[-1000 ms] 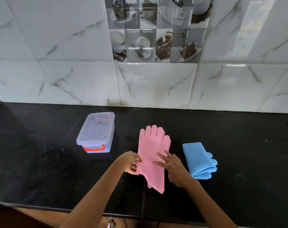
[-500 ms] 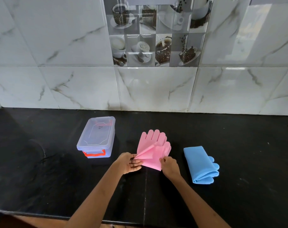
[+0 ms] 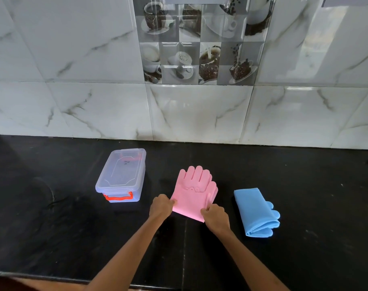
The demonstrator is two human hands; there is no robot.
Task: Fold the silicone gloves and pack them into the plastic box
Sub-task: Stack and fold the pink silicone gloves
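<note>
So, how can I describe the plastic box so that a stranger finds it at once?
On the black counter below the marble wall, look left of the pink gloves that both hands hold. The box is clear, lid shut, with an orange handle on its near end; nothing else there is see-through.

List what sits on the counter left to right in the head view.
plastic box → left hand → pink gloves → right hand → blue gloves
</note>
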